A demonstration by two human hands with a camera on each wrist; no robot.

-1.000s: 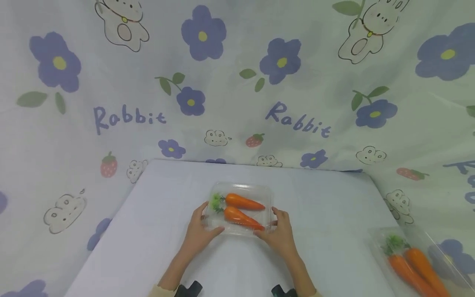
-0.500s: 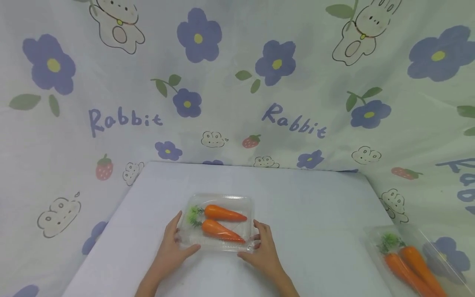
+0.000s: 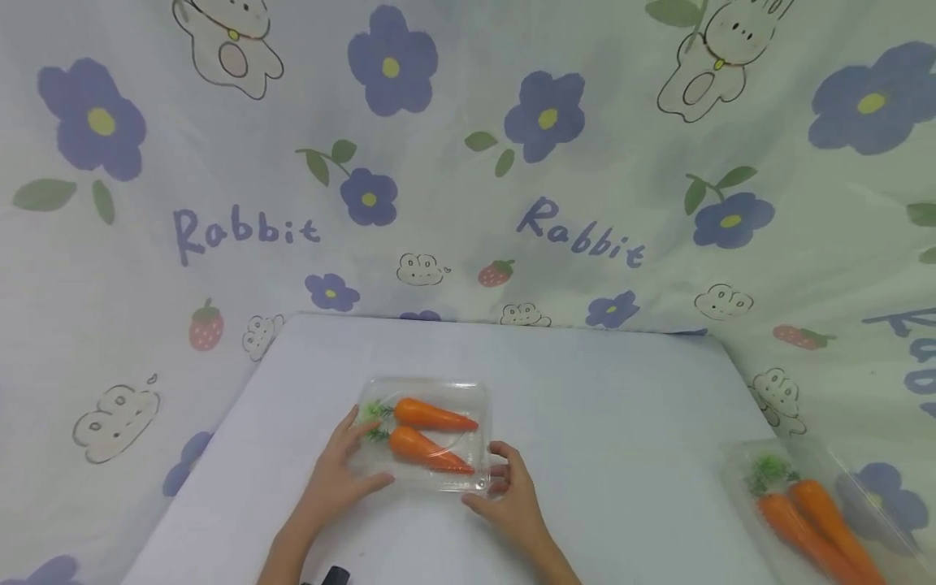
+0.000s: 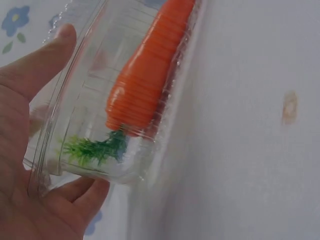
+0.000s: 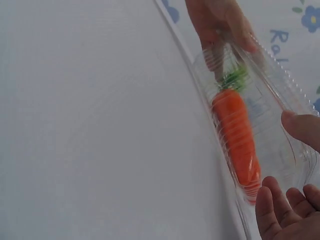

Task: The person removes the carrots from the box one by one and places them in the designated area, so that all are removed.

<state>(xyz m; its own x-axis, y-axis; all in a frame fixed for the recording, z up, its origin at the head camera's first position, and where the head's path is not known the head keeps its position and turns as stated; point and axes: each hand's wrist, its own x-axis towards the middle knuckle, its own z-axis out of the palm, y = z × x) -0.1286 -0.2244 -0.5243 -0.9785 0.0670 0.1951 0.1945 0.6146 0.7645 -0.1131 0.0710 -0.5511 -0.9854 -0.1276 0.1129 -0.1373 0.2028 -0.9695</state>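
Note:
Two orange carrots (image 3: 431,449) with green leafy tops lie in a clear plastic clamshell box (image 3: 471,396) on the white table, tops toward the left. My left hand (image 3: 336,475) holds the box's left end, one finger reaching over the clear plastic and the thumb at the front edge. In the left wrist view its thumb (image 4: 55,55) and curled fingers (image 4: 92,197) lie on either side of the box's end. My right hand (image 3: 515,496) grips the right front corner, with its thumb (image 5: 300,127) at the rim and bent fingertips (image 5: 265,200) against the end.
At the right edge of the table another clear box (image 3: 738,479) holds two more carrots (image 3: 804,536). A white cloth (image 3: 439,138) printed with flowers and rabbits hangs behind and beside the white table (image 3: 621,422).
Both hands have shifted the box left and toward the person, then slightly farther left. A finger of the left hand has moved over the box's left end, across the carrot tops.

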